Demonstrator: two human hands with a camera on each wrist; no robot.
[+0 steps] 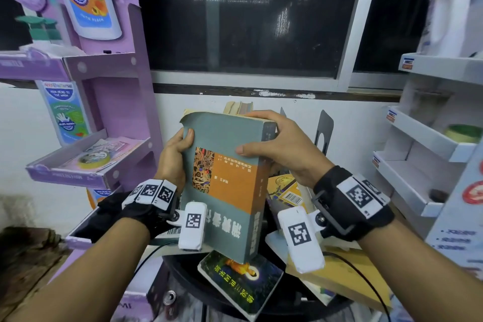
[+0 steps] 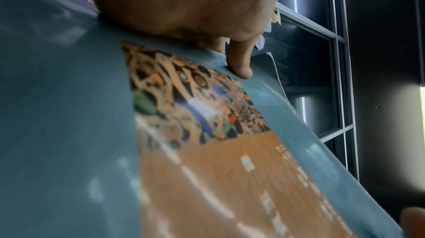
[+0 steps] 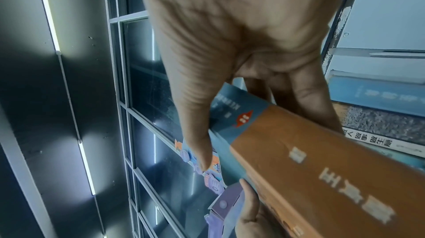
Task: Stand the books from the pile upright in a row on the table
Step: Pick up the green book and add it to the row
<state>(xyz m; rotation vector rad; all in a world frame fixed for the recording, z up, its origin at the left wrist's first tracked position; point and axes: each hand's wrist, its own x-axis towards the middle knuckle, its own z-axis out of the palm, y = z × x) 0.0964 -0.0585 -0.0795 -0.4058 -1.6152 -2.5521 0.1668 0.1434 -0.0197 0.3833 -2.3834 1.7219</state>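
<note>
Holding a thick grey-teal paperback book with an orange band and patterned panel (image 1: 224, 178) above the pile of loose books (image 1: 243, 282), we grip it with both hands: left hand (image 1: 173, 157) curled round its left edge, right hand (image 1: 282, 146) clasping the spine. Its top corner is torn. Upright books (image 1: 239, 107) and a dark metal bookend (image 1: 324, 133) stand just behind.

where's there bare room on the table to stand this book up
Little shows. A bare strip of the black table lies at its left front rim, beside the dark book. Behind the held book, a gap may lie between the upright books and the metal bookend, though it is hidden. Front and right are crowded with piled books.
</note>
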